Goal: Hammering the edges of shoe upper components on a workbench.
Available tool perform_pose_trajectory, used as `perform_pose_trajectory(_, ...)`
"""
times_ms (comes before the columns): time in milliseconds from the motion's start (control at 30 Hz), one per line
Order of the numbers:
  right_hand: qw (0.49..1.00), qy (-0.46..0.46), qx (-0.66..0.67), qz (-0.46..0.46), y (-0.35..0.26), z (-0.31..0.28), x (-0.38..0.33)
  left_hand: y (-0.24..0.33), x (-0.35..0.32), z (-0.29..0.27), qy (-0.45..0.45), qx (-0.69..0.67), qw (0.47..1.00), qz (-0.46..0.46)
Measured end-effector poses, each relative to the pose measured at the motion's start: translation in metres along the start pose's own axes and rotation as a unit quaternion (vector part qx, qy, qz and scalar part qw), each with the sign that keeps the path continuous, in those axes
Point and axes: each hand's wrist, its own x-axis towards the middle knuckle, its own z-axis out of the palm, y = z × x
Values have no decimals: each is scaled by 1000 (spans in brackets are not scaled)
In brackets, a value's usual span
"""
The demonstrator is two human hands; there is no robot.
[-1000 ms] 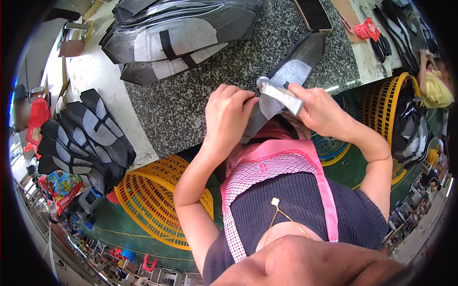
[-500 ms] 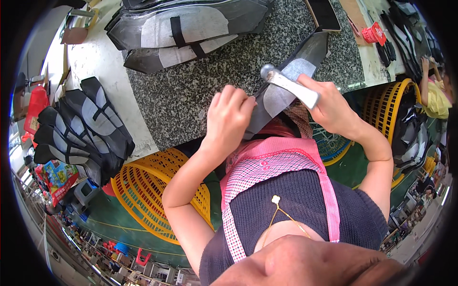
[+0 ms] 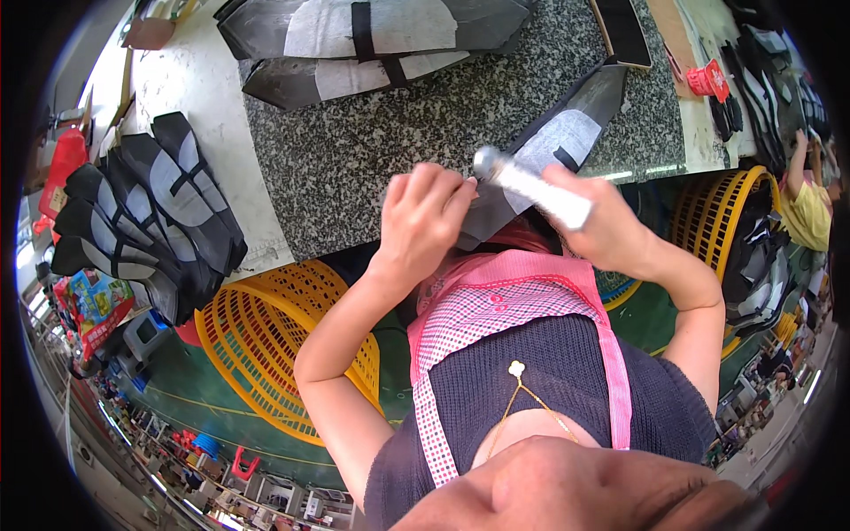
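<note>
Her right hand (image 3: 611,234) had swung the white-handled tool (image 3: 531,188) out toward ten o'clock over the dark cut piece (image 3: 567,133) at the granite bench's (image 3: 354,168) near edge, fingers wrapped round it, while her left hand (image 3: 425,221) stayed pressing there, fingers together.

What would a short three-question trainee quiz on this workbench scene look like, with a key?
1. True or false: the right hand grips a pale cylindrical tool.
2. What does the left hand press on? A) the dark fabric piece B) a yellow basket C) a red box
3. Fill in: the fabric piece lies on a speckled ____ slab.

Key: 1 true; 2 A; 3 stone
</note>
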Motion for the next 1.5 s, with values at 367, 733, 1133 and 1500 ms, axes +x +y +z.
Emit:
perform_pose_trajectory(367,999,-44,-21,-1,-3,7,4,1,-19,3,44,15,997,-69)
perform_pose_trajectory(733,1000,-11,-5,-22,-6,4,13,12,-30,4,103,-51,976,-185)
perform_pose_trajectory(1133,995,-71,-50,-52,7,18,20,30,-26,7,29,202,978,-48)
perform_pose_trajectory(1500,996,-48,-39,-66,3,17,33,49,-36,30,25,-3,999,-24)
